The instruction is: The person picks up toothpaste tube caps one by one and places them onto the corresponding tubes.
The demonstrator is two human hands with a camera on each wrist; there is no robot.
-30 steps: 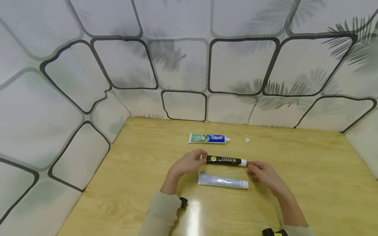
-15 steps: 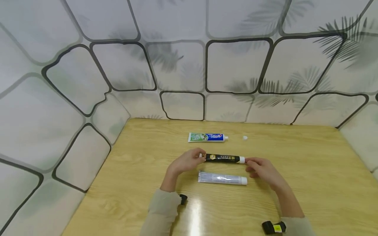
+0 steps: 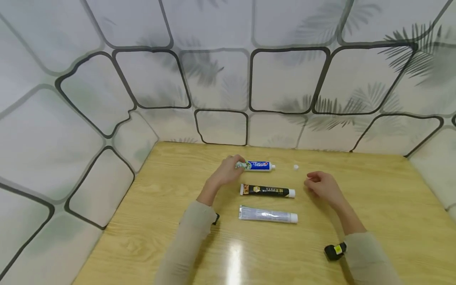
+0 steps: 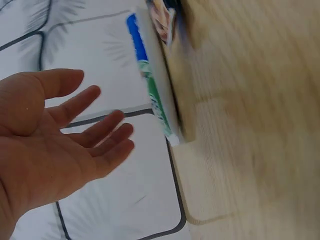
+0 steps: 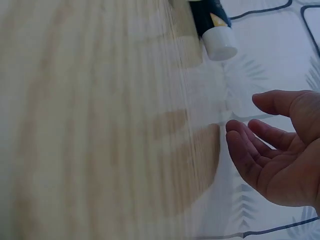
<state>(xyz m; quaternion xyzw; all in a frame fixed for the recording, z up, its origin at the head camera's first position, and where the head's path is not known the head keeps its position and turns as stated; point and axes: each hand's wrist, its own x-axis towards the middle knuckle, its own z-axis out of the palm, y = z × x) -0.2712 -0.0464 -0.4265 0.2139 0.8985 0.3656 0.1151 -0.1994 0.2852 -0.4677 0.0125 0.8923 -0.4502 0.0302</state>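
In the head view my left hand (image 3: pixel 227 171) reaches over the green end of the blue-and-green toothpaste tube (image 3: pixel 259 166), overlapping it. The left wrist view has this hand (image 4: pixel 60 130) with its fingers relaxed and spread, a gap between them and the tube (image 4: pixel 154 95). A black toothpaste tube (image 3: pixel 268 191) with a white cap lies in the middle, and a silvery-white tube (image 3: pixel 267 215) lies nearest me. To the right of the tubes my right hand (image 3: pixel 325 188) hovers with loosely bent fingers and holds nothing. Past its fingertips is the black tube's white cap (image 5: pixel 220 44).
A small white cap (image 3: pixel 296 167) sits on the wooden table (image 3: pixel 142 237), right of the blue-and-green tube's narrow nozzle. A patterned wall covering (image 3: pixel 221 126) rises at the table's back and left edges. Each wrist carries a black device (image 3: pixel 335 251).
My left hand has let go of the black tube's left end and moved up to the blue-and-green tube. My right hand has left the black tube's cap and shifted right and away from me.
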